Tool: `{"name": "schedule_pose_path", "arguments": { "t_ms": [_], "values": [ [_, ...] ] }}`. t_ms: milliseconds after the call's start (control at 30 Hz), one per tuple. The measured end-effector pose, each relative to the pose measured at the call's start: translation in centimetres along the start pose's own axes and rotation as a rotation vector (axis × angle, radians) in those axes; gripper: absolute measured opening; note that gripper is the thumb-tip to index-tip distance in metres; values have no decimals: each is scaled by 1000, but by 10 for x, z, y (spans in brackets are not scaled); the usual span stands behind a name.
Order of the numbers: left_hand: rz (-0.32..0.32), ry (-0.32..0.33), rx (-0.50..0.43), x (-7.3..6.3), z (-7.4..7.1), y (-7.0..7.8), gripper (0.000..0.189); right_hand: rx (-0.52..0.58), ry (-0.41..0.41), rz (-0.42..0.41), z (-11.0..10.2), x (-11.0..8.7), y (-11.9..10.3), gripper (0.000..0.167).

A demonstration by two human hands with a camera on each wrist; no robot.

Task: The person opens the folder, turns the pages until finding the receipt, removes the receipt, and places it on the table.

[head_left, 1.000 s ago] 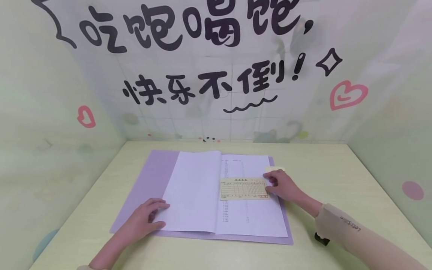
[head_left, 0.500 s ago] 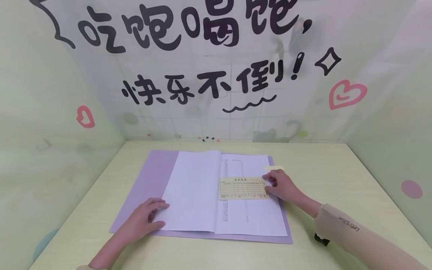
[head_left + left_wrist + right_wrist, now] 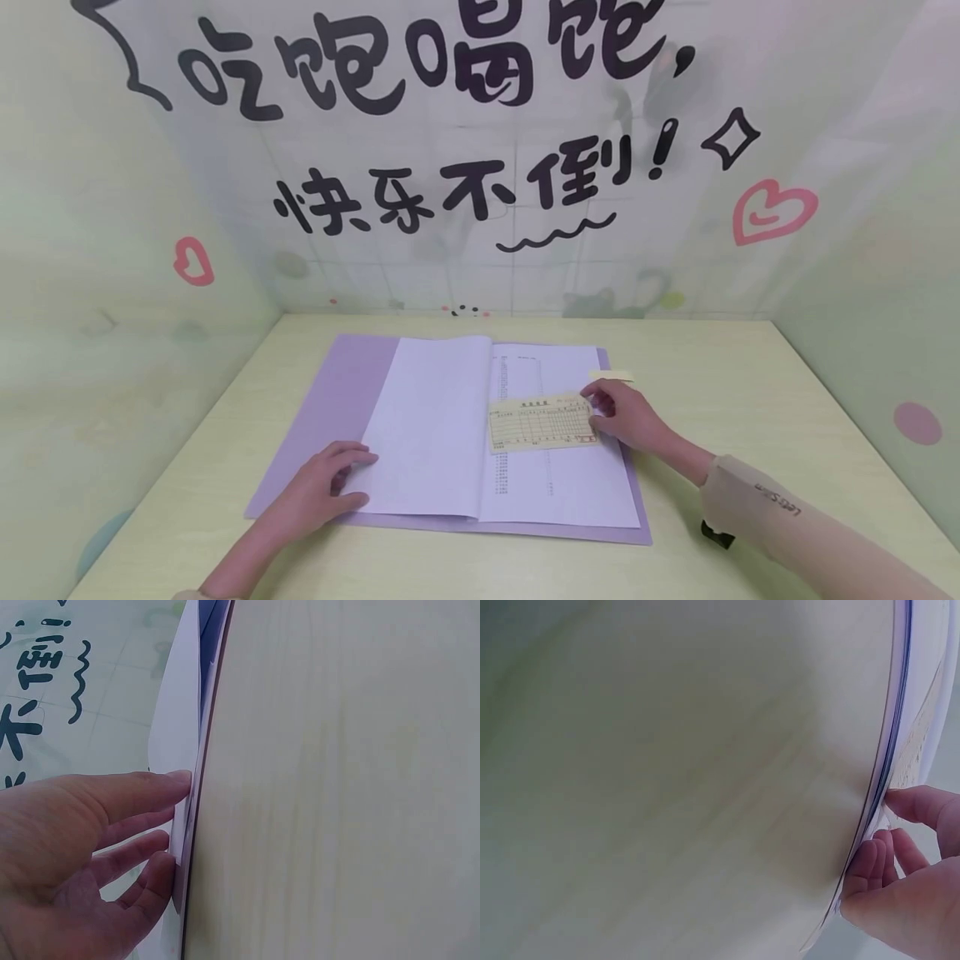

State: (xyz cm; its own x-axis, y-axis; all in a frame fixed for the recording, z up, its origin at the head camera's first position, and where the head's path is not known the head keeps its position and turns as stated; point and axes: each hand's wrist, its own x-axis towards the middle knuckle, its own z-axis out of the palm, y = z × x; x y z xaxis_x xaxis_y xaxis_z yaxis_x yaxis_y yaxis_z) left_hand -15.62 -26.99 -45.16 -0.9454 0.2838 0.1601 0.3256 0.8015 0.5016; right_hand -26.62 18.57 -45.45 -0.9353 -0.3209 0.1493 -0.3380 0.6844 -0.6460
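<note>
A purple folder (image 3: 352, 392) lies spread out on the table with white sheets inside. Its left page (image 3: 427, 425) is blank, while the right page (image 3: 592, 492) carries columns of small print. Across the right page lies a pale yellow receipt slip (image 3: 540, 423), slightly tilted, with a printed grid. My right hand (image 3: 626, 412) pinches the slip's right end between thumb and fingers. My left hand (image 3: 322, 483) rests on the blank page's lower left edge, fingers loosely bent; in the left wrist view its fingertips (image 3: 178, 778) touch the paper edge.
A pale yellow strip (image 3: 613, 376) sticks out past the folder's upper right edge. The light wooden table (image 3: 712, 358) is enclosed by printed walls on the left, back (image 3: 390, 283) and right. A black object (image 3: 717, 534) shows beneath the right sleeve.
The receipt slip has turned slightly, its left end and lower edge now a little nearer the front. My right hand has shifted only slightly; the left hand stays in place.
</note>
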Motion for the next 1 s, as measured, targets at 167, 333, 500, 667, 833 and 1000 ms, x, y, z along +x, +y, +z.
{"name": "schedule_pose_path", "arguments": {
  "t_ms": [167, 333, 500, 667, 833, 1000],
  "values": [
    [9, 3, 9, 1, 0, 0, 47, 37, -4, 26, 0, 0, 0, 39],
    [2, -4, 14, 2, 0, 0, 46, 40, -3, 58, 0, 2, 1, 36],
    [4, -6, 13, 3, 0, 1, 46, 2, -10, 51, -2, 1, 1, 20],
    [12, -6, 8, 2, 0, 1, 47, 6, -1, 33, -7, -2, 0, 19],
    [12, -8, 6, 2, 0, 1, 47, 1, -5, 39, -11, -5, 1, 22],
    [16, -9, 9, 2, -1, 1, 47, 24, -7, 38, -18, -8, 2, 26]
  ]
}}
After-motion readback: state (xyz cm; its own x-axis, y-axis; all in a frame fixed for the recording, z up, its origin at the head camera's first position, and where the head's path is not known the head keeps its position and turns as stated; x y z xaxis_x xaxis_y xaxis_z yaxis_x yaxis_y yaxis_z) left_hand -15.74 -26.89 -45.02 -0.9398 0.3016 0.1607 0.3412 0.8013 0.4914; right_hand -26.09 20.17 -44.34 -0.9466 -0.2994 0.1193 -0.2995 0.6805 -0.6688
